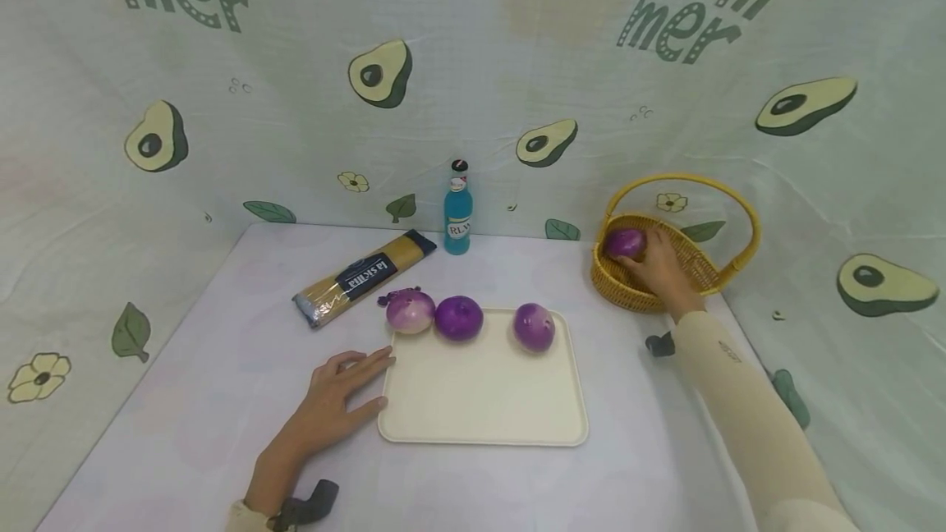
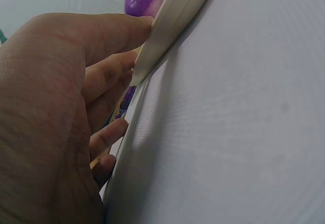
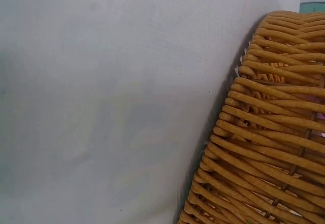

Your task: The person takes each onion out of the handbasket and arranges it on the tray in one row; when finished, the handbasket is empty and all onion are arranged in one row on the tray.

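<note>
My right hand (image 1: 663, 273) reaches into a yellow wicker basket (image 1: 628, 298) at the back right and grips a purple onion (image 1: 625, 243) there. The right wrist view shows only the basket's woven side (image 3: 264, 127), not the hand. My left hand (image 1: 336, 405) touches the left edge of a cream tray (image 1: 484, 401) with its thumb and fingers extended. In the left wrist view, that hand (image 2: 56, 92) is against the tray rim (image 2: 175, 21). Along the tray's far side are a purple-white onion (image 1: 410, 312), a dark purple onion (image 1: 459, 318) and another purple onion (image 1: 534, 328).
A pack of spaghetti (image 1: 365, 276) lies slanted at the back left. Beside it stands a blue bottle (image 1: 458, 216). Something small and dark purple (image 1: 386, 299) shows behind the leftmost onion. A patterned cloth (image 1: 473, 64) hangs behind the table; the basket's tall handle (image 1: 683, 179) arches upward.
</note>
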`<state>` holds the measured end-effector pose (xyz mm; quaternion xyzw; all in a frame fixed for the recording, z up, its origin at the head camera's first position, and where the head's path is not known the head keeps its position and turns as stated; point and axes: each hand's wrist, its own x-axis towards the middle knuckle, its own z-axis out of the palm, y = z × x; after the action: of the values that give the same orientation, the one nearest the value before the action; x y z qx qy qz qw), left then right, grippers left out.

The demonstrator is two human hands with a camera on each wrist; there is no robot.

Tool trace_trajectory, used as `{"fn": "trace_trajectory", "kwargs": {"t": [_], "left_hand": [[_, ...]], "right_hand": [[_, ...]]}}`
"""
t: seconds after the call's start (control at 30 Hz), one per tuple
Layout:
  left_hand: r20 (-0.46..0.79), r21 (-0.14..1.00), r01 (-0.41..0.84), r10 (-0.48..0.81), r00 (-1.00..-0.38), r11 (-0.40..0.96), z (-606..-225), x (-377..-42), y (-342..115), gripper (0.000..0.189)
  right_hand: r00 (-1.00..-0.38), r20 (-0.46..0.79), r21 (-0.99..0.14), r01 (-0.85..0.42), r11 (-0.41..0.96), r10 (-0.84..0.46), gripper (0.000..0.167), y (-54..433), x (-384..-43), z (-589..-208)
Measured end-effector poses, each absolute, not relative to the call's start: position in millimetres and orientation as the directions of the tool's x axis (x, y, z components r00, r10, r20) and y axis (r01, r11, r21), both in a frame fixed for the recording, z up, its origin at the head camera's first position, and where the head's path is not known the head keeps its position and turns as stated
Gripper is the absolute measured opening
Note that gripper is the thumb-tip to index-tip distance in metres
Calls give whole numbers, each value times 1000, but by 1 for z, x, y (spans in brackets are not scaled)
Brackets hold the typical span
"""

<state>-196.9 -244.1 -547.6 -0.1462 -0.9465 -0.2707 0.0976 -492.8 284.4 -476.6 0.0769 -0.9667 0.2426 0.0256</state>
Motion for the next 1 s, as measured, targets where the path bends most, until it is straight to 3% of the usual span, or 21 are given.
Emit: {"fn": "trace_trajectory", "kwargs": {"t": [0.27, 0.53, 1.0], "left_hand": [[246, 485, 310, 213, -946, 818, -549, -197, -244, 59], [247, 495, 322, 225, -942, 807, -546, -196, -243, 58], [237, 489, 317, 227, -945, 813, -546, -197, -244, 58]], "right_hand": [[-981, 123, -467, -190, 864, -149, 90, 284, -501, -478], [-992, 52, -479, -130, 868, -119, 94, 283, -501, -479], [-994, 37, -490, -104, 866, -99, 88, 285, -505, -479]]}}
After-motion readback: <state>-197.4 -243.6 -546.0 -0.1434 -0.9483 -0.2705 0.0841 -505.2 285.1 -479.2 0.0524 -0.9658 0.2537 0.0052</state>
